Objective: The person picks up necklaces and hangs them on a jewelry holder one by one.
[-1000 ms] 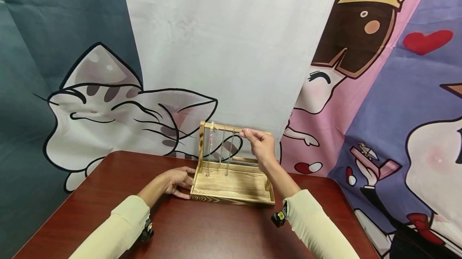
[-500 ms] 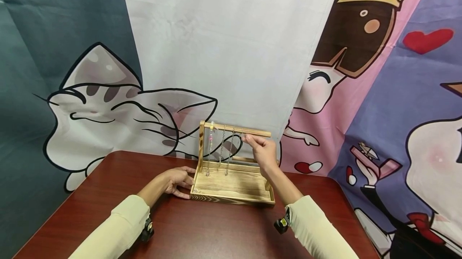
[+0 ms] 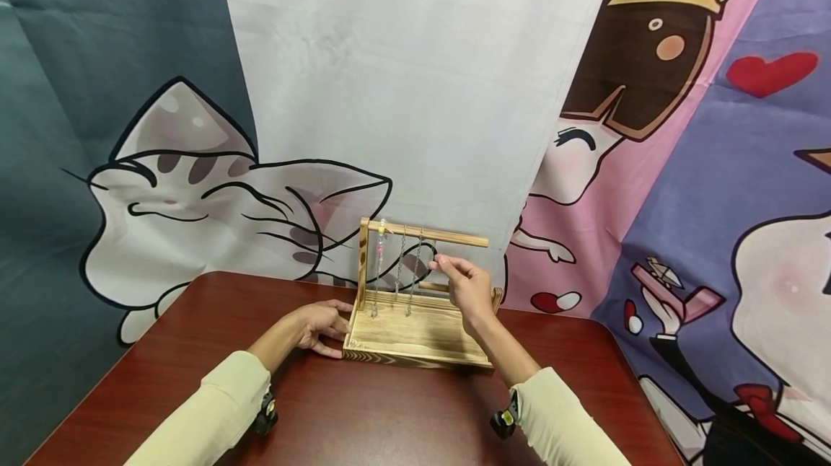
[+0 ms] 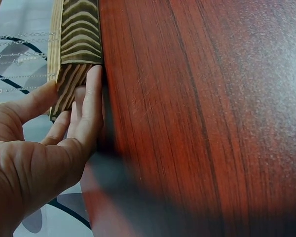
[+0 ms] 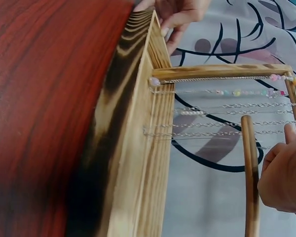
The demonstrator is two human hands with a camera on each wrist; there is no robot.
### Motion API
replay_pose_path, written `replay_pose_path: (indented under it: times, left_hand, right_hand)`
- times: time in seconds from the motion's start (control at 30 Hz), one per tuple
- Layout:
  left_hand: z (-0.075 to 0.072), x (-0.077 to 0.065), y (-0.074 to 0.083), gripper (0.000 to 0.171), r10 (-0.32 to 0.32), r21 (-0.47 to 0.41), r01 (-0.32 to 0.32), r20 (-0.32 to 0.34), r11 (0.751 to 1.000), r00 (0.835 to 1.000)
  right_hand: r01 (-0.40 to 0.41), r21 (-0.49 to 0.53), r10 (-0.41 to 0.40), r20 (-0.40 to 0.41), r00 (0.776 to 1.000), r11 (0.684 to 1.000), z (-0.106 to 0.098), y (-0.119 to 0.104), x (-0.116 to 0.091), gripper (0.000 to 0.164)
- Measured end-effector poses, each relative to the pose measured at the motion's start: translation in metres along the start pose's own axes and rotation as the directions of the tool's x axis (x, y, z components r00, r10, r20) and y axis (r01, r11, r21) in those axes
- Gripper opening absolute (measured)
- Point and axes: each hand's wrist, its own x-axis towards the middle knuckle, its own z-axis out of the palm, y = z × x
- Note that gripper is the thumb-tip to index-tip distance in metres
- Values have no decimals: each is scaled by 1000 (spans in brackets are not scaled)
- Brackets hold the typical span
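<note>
A wooden jewelry stand [image 3: 422, 329] with a tray base stands on the table. My left hand [image 3: 321, 325] grips the tray's left end, thumb on one side and fingers on the other, as the left wrist view [image 4: 54, 143] shows. From the stand's upper bar [image 3: 461, 238] hang a beaded necklace [image 3: 380, 249] at the left and several silver chains [image 3: 415, 271]. Just below the bar, right of those chains, my right hand [image 3: 470, 286] pinches a thin chain necklace [image 3: 434, 244] between thumb and forefinger. The fingertips hide part of this strand.
Lower on the stand a second, shorter wooden bar [image 3: 433, 286] runs behind my right hand. The reddish-brown table [image 3: 389, 415] extends in front and to both sides. A cloth backdrop [image 3: 415, 91] with cartoon figures hangs close behind the stand.
My right hand has come down from the upper bar to a little below it, uncovering the bar's right end. The left hand stays on the tray's end.
</note>
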Motion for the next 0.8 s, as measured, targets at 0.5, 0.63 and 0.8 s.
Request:
replay_pose_path:
  times: [0.5, 0.63, 0.8]
  left_hand:
    - [2, -2, 0, 67, 0, -3, 0, -5, 1000, 1000]
    - [1, -2, 1, 66, -1, -4, 1, -5, 1000, 1000]
    - [0, -2, 1, 66, 0, -2, 0, -6, 1000, 1000]
  right_hand:
    - [50, -90, -37, 142, 989, 995, 12, 19, -14, 37]
    - [81, -132, -54, 202, 978, 988, 15, 23, -16, 34]
    - [126, -217, -56, 301, 952, 968, 16, 29, -18, 35]
